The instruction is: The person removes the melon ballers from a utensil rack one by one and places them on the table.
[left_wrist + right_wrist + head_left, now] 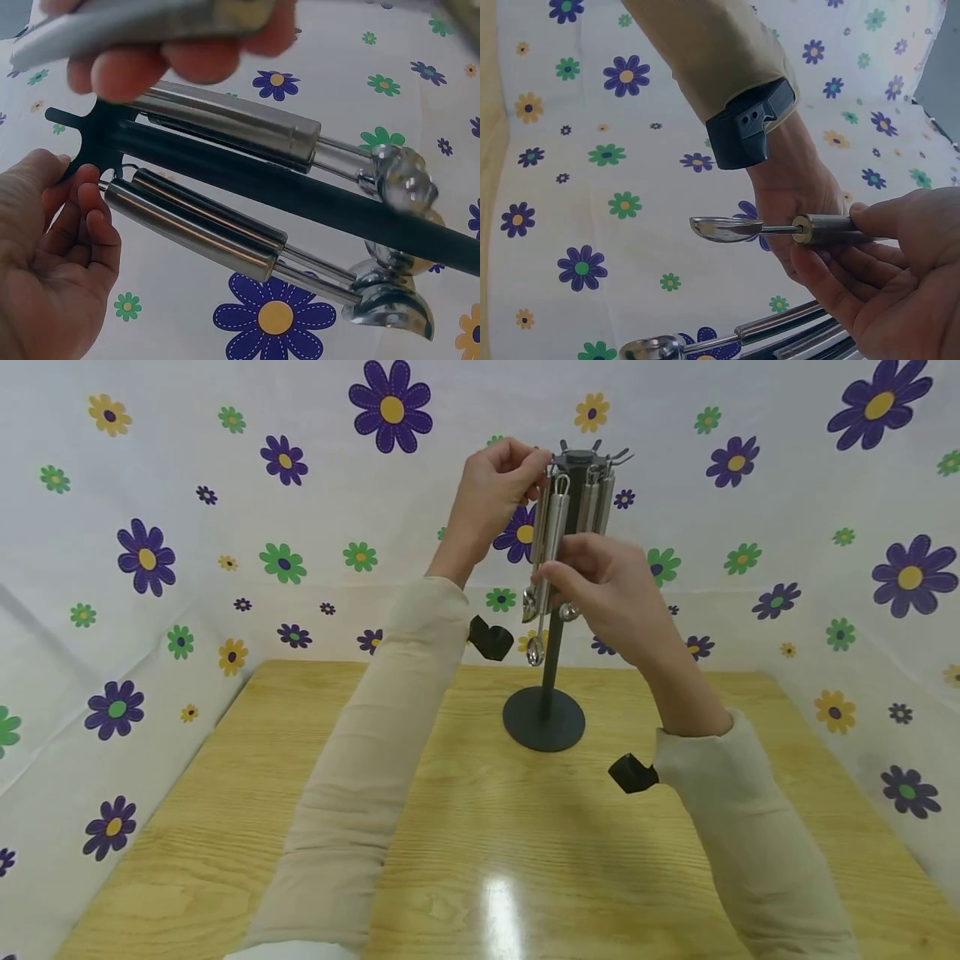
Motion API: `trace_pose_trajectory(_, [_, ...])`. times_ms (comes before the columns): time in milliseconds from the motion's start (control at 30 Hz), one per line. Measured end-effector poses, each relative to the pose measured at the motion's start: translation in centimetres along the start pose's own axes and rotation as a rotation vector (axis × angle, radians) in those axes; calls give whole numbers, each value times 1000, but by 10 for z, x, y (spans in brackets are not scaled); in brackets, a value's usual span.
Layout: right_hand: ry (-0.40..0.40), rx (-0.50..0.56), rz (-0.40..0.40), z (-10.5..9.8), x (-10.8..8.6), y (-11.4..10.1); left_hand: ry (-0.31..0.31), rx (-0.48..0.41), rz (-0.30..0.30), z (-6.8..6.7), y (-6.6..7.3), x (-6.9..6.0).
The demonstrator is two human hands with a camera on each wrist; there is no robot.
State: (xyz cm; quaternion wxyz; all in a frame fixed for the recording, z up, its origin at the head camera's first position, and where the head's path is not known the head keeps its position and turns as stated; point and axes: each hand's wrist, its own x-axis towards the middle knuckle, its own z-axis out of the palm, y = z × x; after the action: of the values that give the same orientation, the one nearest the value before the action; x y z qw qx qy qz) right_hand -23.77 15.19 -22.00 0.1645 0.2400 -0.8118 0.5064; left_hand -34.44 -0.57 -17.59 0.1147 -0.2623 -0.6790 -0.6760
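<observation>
A dark utensil stand [551,652] stands on the table, with several shiny metal scoops hanging from its hooks. My right hand [611,589] grips one metal scoop [727,229] by its thick round handle. This scoop's wire loop is up near the hooks and its bowl points down. At the stand's top left, my left hand [498,481] pinches a hook, close to the loops of hanging scoops [195,225]. Whether the held scoop's loop sits on a hook is unclear. Other scoops [592,502] hang on the right of the pole.
The stand's round black base [543,718] rests toward the back of the wooden table [337,860]. White cloth [300,527] printed with flowers rises behind and at both sides. A black camera mount [491,639] sticks out from the left sleeve, another [632,773] from the right.
</observation>
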Motion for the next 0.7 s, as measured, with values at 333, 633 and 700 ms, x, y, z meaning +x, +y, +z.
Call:
trace_pose_trajectory(333, [-40,28,52,-5,-27,14,12,-21,27,0,-3,1])
trace_pose_trajectory(633, [-105,57,107,-5,-51,37,11,-39,25,0,-4,1])
trace_pose_trajectory(700, [-117,71,121,-4,-56,43,12,-44,21,0,-4,1])
